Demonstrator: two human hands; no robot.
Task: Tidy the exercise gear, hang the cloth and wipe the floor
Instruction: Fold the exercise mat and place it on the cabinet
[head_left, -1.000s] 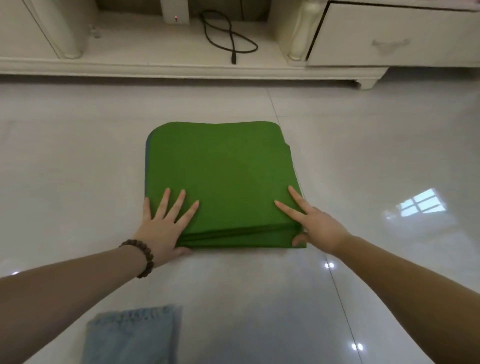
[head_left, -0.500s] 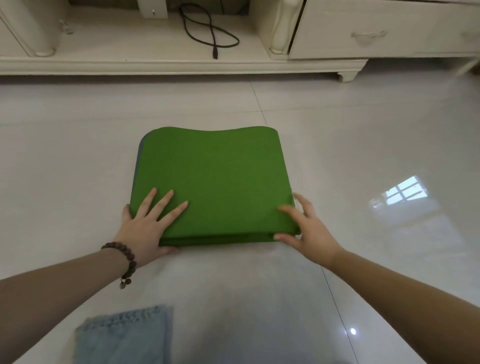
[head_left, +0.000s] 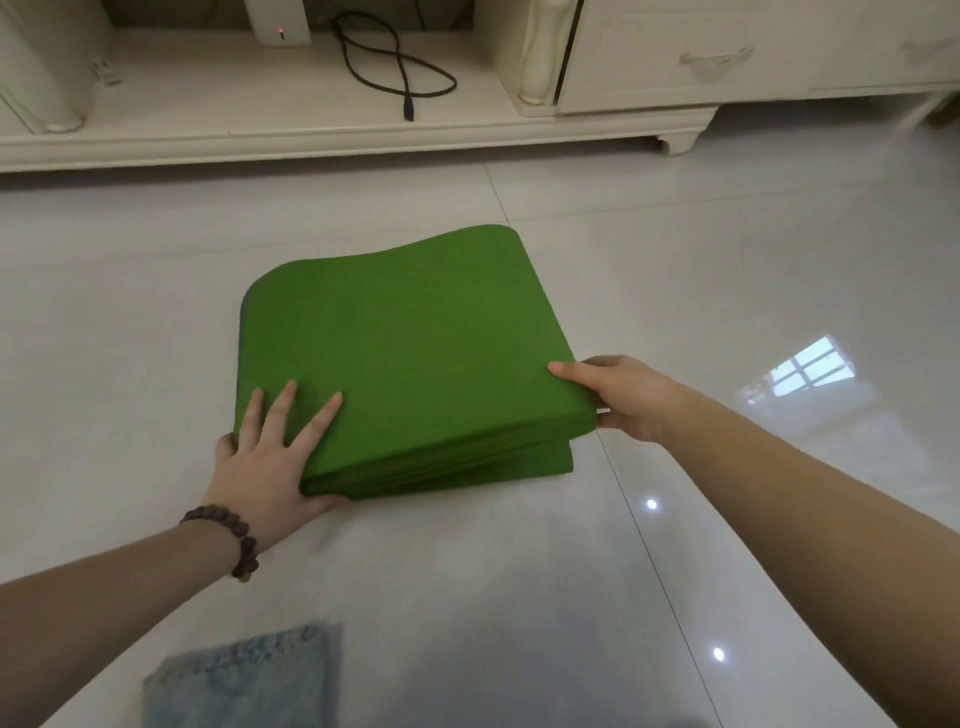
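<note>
On the tiled floor (head_left: 675, 519), both hands' fingers (head_left: 283, 410) grip the folded green mat (head_left: 405, 353).

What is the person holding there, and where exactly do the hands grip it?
The folded green mat. The right hand pinches its near right corner; the left hand grips the near left corner, fingers spread on top.

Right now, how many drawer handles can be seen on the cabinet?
2. One drawer handle sits on the drawer front at upper right; a second handle is partly cut off at the right frame edge. More may be out of view.
</note>
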